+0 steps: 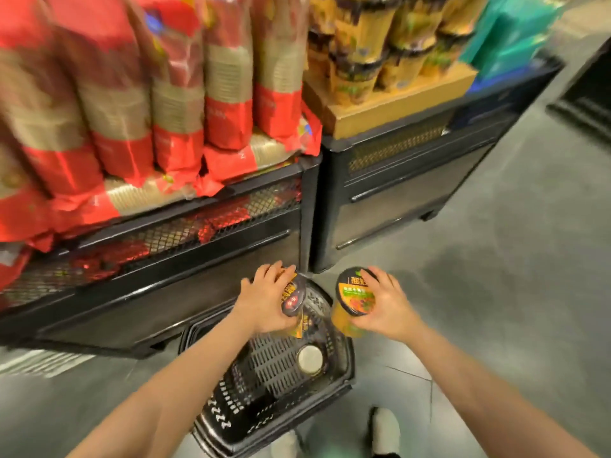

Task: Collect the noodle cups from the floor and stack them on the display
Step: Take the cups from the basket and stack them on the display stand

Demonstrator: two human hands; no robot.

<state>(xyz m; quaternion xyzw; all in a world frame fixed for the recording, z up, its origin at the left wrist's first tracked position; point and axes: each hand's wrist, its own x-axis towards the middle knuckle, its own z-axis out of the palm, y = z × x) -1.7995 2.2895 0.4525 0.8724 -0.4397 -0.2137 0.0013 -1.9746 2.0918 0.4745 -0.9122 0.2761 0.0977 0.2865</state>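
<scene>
My left hand (264, 299) grips a yellow noodle cup with a dark lid (293, 300), held tilted above a black plastic basket (231, 424) on the floor. My right hand (386, 304) holds a second yellow noodle cup with an orange and black lid (352, 297) beside it. One more cup (310, 360) lies in the basket, its pale bottom facing up. Stacked yellow noodle cups (363, 44) stand on a cardboard tray (396, 107) on top of the display at the upper right.
A black display stand (148, 292) on the left carries tall red packs of paper cups (178, 104). A second black stand (396, 200) holds the noodle cups. Teal packages (509, 38) sit at the far right. Grey floor (512, 292) spreads to the right; my shoe (385, 431) is near the basket.
</scene>
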